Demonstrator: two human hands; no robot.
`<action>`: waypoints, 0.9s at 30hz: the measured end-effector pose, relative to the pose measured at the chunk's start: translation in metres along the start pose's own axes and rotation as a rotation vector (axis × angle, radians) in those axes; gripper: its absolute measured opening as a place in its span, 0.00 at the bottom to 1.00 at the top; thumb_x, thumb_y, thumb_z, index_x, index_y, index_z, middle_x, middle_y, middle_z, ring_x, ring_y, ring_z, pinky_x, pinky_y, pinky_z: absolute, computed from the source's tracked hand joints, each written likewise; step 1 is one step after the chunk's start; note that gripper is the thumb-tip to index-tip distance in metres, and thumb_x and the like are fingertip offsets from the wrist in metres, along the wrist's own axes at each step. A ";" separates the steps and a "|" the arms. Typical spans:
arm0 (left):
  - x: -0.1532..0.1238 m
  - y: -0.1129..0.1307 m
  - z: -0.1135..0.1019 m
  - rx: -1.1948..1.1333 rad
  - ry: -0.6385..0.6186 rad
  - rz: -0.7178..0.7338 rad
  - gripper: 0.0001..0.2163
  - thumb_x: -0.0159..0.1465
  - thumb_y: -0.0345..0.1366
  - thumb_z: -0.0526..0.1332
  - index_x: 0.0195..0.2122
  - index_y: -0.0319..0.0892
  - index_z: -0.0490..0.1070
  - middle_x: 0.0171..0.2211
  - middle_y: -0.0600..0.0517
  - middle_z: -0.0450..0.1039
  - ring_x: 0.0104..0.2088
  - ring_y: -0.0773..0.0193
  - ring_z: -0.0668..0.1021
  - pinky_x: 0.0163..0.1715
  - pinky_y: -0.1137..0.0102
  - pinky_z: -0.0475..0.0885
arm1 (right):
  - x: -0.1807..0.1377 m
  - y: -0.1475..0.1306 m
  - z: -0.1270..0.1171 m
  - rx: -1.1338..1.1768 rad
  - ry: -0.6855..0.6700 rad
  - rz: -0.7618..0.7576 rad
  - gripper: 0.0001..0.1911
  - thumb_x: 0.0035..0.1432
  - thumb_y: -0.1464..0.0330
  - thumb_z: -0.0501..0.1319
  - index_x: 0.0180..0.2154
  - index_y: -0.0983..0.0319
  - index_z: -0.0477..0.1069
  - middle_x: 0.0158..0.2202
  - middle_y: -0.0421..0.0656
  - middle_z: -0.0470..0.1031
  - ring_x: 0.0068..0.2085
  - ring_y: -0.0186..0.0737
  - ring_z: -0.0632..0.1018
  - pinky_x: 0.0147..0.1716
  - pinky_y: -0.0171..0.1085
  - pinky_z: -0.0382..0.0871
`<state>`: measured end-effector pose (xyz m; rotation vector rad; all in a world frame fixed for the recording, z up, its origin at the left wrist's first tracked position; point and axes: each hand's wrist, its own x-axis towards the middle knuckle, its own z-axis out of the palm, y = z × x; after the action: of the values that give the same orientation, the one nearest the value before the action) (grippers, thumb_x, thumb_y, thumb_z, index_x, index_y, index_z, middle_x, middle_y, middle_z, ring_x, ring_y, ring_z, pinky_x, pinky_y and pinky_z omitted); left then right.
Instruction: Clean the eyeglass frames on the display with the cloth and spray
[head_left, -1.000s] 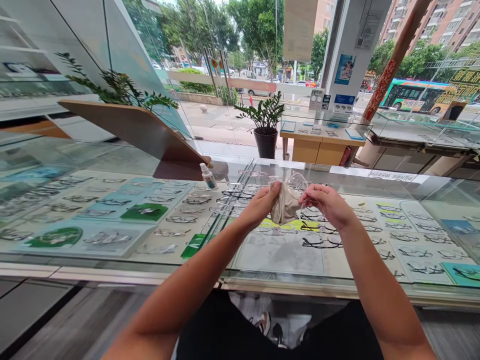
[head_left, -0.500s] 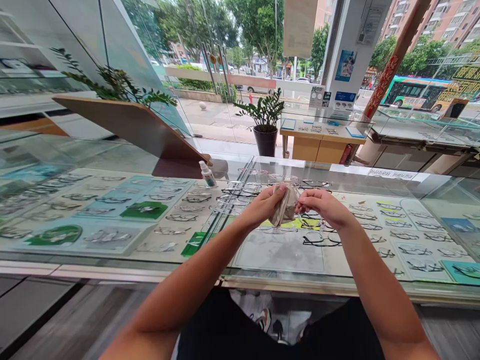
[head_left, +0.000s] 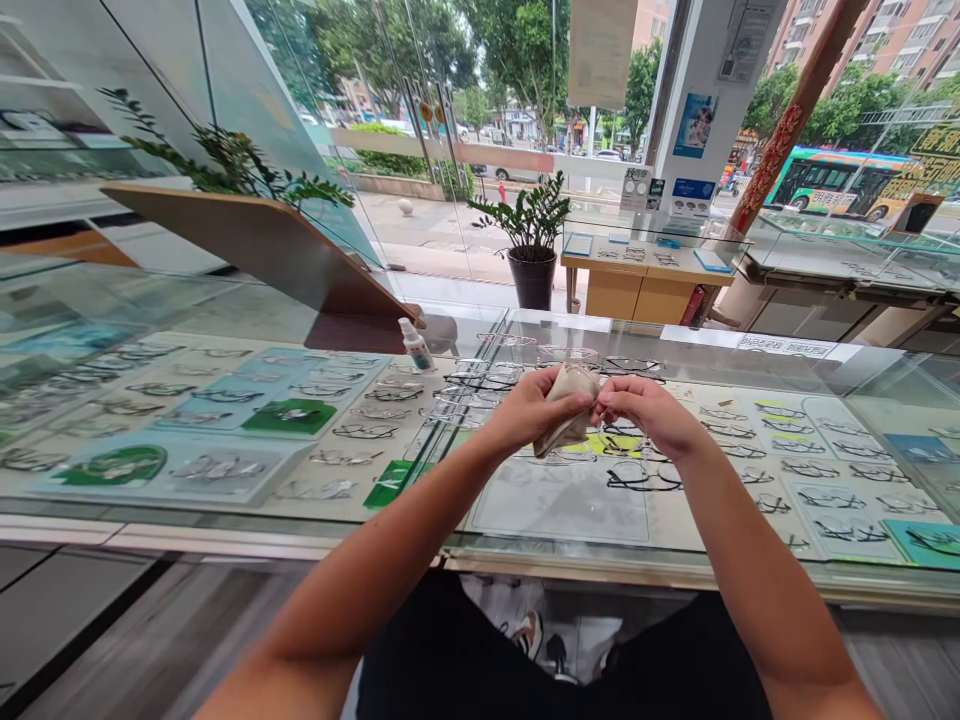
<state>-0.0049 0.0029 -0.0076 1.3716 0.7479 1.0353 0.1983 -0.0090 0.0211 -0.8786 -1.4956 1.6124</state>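
My left hand (head_left: 541, 405) is closed on a beige cleaning cloth (head_left: 566, 420), its thumb pressed across the folds. Right beside it, my right hand (head_left: 641, 408) pinches a pair of thin-framed eyeglasses (head_left: 598, 410), mostly hidden by the cloth and my fingers. Both hands are close together above the glass counter (head_left: 559, 510). Around and below them are several eyeglasses, including a black pair (head_left: 643, 480) to the lower right. A white spray bottle (head_left: 416, 347) stands on the counter to the left of my hands.
Rows of eyeglasses fill the counter on the left (head_left: 364, 432) and right (head_left: 829, 500). A wooden board (head_left: 262, 240) slants up at the back left. Beyond the counter stand a potted plant (head_left: 532, 275) and a display table (head_left: 637, 290).
My left thumb has moved right and down across the cloth, closer to my right fingers. The cloth has shifted and is folded differently. My right hand stays nearly in place.
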 end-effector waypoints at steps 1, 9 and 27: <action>0.001 -0.001 0.002 0.021 0.034 0.013 0.24 0.53 0.54 0.78 0.35 0.38 0.77 0.29 0.50 0.79 0.28 0.66 0.78 0.30 0.72 0.73 | 0.001 0.002 0.001 0.001 -0.008 -0.008 0.12 0.50 0.59 0.72 0.25 0.59 0.76 0.26 0.40 0.81 0.31 0.37 0.72 0.36 0.40 0.62; 0.003 0.000 0.001 -0.090 0.010 0.027 0.29 0.56 0.63 0.72 0.32 0.36 0.76 0.27 0.49 0.79 0.27 0.66 0.78 0.29 0.73 0.74 | 0.000 0.000 0.002 0.031 0.041 0.000 0.13 0.51 0.58 0.72 0.25 0.59 0.75 0.26 0.41 0.80 0.31 0.37 0.73 0.35 0.40 0.63; 0.003 0.004 0.008 -0.120 0.303 0.095 0.29 0.51 0.63 0.75 0.26 0.39 0.70 0.18 0.55 0.72 0.17 0.70 0.70 0.18 0.74 0.64 | 0.005 0.017 0.027 -0.006 0.062 -0.180 0.19 0.56 0.50 0.71 0.28 0.57 0.73 0.30 0.41 0.79 0.32 0.38 0.72 0.36 0.40 0.67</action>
<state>0.0025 0.0017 -0.0028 1.1700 0.8327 1.3607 0.1708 -0.0181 0.0064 -0.7670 -1.4924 1.4382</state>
